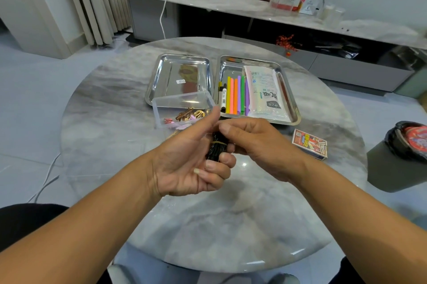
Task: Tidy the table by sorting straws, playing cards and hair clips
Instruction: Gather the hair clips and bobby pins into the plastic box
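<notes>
Holding a bundle of black straws [217,147] at the centre of the frame, I have my left hand [191,163] curled round its lower part, thumb stuck out, with a yellowish band visible round the bundle. My right hand [256,145] closes over its upper part from the right, fingers wrapped on it. The bundle's long axis runs roughly up the frame, tilted a little, its far end hidden behind my right fingers.

What matters next, I judge, is that the right-hand tray [286,89] with the coloured straws [235,95] and the straw packet [263,94] lies just above and right of the grip, its straws aligned much like the bundle. My right hand is the nearer one. The clear box [161,110] of hair clips [187,115] sits above left, and the card box [309,143] to the right on the table [115,121].
</notes>
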A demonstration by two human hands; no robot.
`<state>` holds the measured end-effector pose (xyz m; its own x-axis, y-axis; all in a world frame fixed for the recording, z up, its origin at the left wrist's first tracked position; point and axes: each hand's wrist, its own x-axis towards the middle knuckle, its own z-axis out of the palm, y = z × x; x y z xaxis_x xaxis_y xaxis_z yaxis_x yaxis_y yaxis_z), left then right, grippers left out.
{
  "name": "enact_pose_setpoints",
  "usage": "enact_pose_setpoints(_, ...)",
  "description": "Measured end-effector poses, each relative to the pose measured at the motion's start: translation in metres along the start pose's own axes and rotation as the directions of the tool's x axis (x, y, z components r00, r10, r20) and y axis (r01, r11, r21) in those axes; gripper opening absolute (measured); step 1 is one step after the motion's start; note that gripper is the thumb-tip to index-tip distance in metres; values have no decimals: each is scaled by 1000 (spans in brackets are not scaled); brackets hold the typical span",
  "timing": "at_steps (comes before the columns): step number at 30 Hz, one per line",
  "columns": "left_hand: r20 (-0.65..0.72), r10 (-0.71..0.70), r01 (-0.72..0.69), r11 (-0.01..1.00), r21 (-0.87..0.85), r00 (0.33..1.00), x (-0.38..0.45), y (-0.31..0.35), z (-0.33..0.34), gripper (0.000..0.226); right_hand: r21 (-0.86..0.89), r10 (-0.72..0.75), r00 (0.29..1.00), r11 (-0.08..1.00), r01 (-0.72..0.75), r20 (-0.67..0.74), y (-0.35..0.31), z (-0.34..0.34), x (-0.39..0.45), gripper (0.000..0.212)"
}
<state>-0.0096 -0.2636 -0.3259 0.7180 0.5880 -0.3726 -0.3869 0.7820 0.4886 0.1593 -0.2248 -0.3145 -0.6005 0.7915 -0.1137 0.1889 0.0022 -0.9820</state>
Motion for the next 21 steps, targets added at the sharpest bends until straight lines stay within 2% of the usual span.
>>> enact_pose_setpoints(3,-58,53,-53,999,8,997,0,1,-2,72,-50,-125,984,992,119,-126,-3,-1,0,23)
enact_pose_setpoints(4,-62,68,-68,998,0,996,0,1,-2,75,-129,-193,967,977,172,-168,-3,-3,-1,19)
enact_pose_setpoints(6,-63,100,-101,995,-15,993,0,2,-4,85,-369,-279,947,907,205,-160,-5,-6,-1,11)
enact_pose_setpoints(8,-78,127,-127,992,2,989,1,3,-5,90,-500,-248,960,852,154,-127,-5,-6,-1,7)
enact_pose_setpoints(11,-91,131,-127,991,47,987,2,3,-4,93,-525,-171,979,846,88,-110,-5,-3,-1,5)
enact_pose_setpoints(15,-98,130,-122,989,86,987,1,2,-4,93,-579,-141,987,812,69,-81,-7,-3,-1,6)
enact_pose_setpoints(21,-78,162,-166,985,-47,984,1,-1,-3,81,-635,-183,983,762,123,-29,-7,-5,-5,6)
